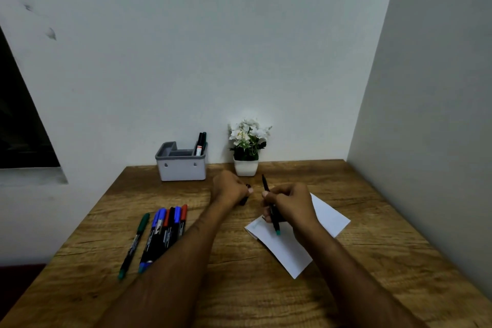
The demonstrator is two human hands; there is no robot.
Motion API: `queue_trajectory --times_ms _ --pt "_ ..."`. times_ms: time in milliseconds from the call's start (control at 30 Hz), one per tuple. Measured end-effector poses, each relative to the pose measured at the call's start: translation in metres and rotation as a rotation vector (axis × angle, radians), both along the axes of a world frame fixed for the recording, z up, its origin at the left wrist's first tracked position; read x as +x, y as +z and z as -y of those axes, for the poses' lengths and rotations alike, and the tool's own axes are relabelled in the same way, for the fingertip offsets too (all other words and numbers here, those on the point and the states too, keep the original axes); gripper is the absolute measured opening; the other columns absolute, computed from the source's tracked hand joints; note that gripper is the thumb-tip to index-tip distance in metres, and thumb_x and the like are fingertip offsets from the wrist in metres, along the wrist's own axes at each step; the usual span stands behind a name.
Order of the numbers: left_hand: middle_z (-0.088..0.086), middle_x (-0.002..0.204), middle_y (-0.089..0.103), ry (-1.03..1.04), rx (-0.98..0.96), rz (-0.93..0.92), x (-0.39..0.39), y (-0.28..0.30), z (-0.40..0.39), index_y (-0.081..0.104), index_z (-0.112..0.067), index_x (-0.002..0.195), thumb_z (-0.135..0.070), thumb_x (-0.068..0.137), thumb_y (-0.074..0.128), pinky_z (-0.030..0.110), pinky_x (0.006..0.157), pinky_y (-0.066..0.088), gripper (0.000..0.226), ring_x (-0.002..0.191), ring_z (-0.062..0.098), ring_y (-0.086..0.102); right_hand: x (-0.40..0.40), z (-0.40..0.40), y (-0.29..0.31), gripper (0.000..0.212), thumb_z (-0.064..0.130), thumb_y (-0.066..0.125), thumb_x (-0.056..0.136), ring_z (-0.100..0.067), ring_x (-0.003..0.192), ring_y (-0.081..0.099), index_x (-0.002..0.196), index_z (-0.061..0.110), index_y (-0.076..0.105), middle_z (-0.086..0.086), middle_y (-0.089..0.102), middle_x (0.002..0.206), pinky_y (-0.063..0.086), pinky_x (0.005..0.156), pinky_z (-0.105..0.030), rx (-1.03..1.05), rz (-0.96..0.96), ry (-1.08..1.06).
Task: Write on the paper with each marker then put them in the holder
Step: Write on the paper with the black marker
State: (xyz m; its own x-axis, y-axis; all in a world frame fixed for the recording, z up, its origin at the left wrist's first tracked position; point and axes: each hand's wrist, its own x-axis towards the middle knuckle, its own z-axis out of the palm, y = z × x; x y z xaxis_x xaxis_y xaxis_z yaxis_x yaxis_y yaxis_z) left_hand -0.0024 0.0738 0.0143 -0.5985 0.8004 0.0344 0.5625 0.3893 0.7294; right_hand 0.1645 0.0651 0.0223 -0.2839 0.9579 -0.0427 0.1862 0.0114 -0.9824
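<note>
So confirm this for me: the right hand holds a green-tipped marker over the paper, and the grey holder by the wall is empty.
Not quite. In the head view the right hand does hold the green-tipped marker over the paper, but the grey holder by the wall is not empty: two markers already stand in its right compartment.

We note one white pot of white flowers [247, 146] at the back of our wooden worktop [372, 261], against the wall [213, 48]. A dark panel [18, 128] sits at far left.
</note>
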Motion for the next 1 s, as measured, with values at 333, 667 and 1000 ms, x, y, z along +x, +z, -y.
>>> queue_trajectory --times_ms 333,667,1000 --pt "-0.002 0.077 0.075 -0.032 0.081 -0.114 0.006 -0.012 0.007 0.080 -0.014 0.075 -0.027 0.070 0.085 0.026 0.070 0.056 0.014 0.074 0.009 0.067 0.022 -0.005 0.008 0.027 -0.007 0.053 0.101 -0.038 0.078 0.077 0.118 0.004 0.071 -0.023 0.076 0.091 0.066 0.071 -0.044 0.009 -0.351 -0.047" --pt "-0.004 0.117 0.072 -0.578 0.302 -0.335 0.025 -0.021 0.040 0.071 -0.015 0.119 -0.002 0.088 0.056 0.015 0.090 0.046 0.037 0.106 0.008 0.065 0.034 -0.015 0.004 0.011 0.011 0.066 0.098 -0.021 0.065 0.074 0.100 0.002 0.073 -0.017 0.079 0.088 0.060 0.055 -0.028 -0.010 -0.582 -0.174" --pt "-0.004 0.150 0.046 -0.735 0.127 -0.473 0.020 -0.050 0.040 0.050 -0.017 0.143 -0.005 0.093 0.046 0.032 0.122 0.022 0.051 0.141 0.005 0.036 0.030 -0.026 -0.025 0.004 -0.001 0.071 0.084 -0.020 0.058 0.066 0.084 0.000 0.074 -0.010 0.072 0.068 0.050 0.051 -0.029 0.178 -0.129 -0.144"
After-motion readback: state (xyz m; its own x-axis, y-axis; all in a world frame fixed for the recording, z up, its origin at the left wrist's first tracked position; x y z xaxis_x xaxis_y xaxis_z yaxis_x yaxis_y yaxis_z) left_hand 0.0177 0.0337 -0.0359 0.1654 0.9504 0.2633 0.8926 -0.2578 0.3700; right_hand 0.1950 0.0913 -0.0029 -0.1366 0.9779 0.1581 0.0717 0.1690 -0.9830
